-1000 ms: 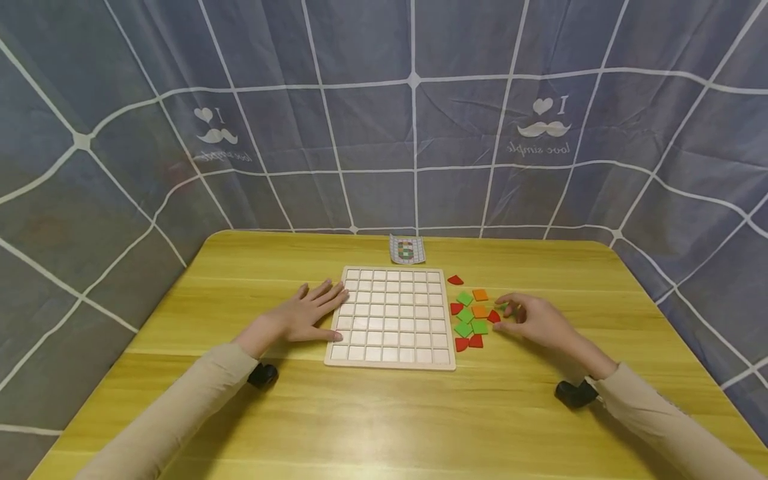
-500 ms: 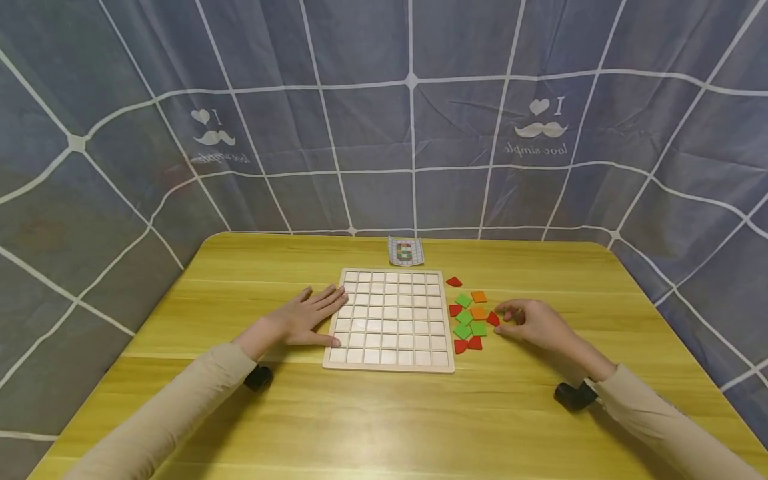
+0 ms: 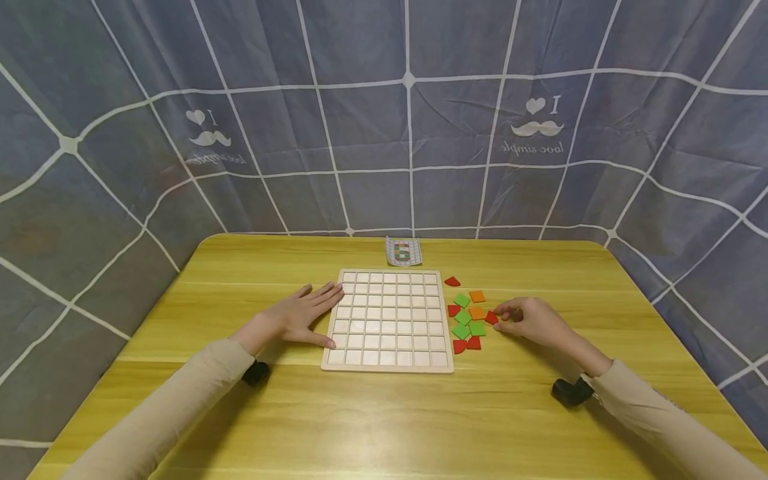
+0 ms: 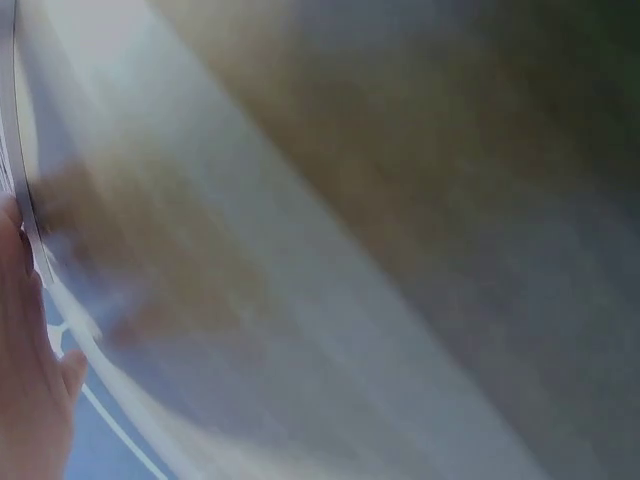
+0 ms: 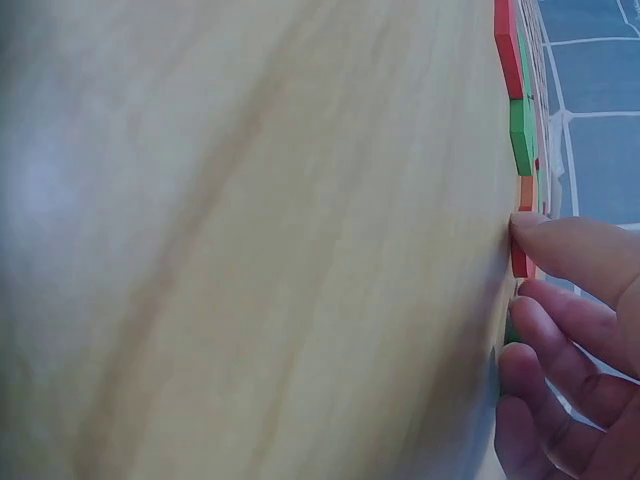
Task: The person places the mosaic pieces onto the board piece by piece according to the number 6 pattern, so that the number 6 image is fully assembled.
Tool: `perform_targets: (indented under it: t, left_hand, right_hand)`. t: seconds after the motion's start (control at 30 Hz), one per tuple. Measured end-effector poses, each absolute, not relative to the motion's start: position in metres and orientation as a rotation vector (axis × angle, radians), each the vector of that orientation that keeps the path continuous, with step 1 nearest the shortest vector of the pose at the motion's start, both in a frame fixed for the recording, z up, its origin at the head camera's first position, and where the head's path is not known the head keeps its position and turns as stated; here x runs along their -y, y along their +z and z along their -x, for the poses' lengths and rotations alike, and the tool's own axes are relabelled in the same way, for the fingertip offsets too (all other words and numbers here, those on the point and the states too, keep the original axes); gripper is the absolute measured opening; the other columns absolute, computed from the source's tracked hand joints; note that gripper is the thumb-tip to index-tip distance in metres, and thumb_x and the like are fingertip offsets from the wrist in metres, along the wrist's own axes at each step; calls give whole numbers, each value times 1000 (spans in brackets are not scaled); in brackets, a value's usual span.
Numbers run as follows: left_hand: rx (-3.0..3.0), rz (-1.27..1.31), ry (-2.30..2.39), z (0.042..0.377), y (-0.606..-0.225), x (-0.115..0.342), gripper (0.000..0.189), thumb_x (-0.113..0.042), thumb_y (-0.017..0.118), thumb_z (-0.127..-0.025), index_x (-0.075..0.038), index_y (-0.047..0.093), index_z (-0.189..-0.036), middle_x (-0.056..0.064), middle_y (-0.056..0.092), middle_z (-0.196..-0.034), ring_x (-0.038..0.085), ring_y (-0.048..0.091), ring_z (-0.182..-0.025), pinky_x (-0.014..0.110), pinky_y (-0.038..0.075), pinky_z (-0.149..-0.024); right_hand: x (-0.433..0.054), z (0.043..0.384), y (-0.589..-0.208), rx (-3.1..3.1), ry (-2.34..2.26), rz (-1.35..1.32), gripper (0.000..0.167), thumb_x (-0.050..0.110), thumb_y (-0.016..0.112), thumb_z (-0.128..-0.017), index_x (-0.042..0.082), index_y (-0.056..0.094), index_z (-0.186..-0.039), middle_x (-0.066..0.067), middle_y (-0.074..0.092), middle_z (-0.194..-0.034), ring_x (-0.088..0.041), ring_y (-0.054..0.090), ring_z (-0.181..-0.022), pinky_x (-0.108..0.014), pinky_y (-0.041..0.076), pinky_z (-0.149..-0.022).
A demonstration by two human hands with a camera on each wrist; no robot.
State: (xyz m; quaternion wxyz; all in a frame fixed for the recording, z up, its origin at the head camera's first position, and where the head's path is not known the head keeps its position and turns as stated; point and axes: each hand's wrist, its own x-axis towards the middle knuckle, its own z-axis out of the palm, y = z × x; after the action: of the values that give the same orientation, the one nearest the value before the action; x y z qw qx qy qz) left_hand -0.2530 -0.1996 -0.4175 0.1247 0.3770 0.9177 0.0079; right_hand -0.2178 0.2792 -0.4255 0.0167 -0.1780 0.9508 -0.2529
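The red piece (image 3: 491,318) is at the tips of the right grip (image 3: 536,322), pinched between thumb and forefinger; whether it rests on the desk (image 3: 384,427) or sits barely above it, I cannot tell. The other fingers curl in behind the forefinger, and a green sliver (image 5: 513,328) shows beside them; whether they hold it is unclear.

Just left of this grip, past the red piece, is an orange tile (image 3: 477,313), with a second orange tile (image 3: 477,296) farther ahead. Four green tiles (image 3: 477,328) lie left of the grip too. Of the other red pieces (image 3: 474,343), two are left and nearer the person, one straight left, one left and well ahead.

Beyond them, between the two grips, lies the board (image 3: 389,327). The left grip (image 3: 305,316) has its fingers spread, fingertips and thumb on the board's left edge. The card (image 3: 403,252) lies ahead of both grips.
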Motion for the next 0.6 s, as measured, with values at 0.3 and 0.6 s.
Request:
perform_targets:
  t: [0.3,0.6]
  left_hand:
    - [-2659,-1079,13,255,-420,198,103,-70,52,-85,-9,7,-156,9,2,-163,27,7,-151,54,10,-121]
    - [-2650,-1066,-51,255,-415,195,105,-71,51,-84,-8,6,-156,10,2,-163,26,7,-151,53,12,-121]
  right_hand:
    - [-280,217,-424,-2921,-815,547,25,22,76,-82,5,74,-100,2,70,-82,-4,57,-66,-20,45,-60]
    - [-276,221,-424,-2943,-802,541,32,28,77,-82,5,73,-104,3,65,-80,-5,44,-62,-20,36,-54]
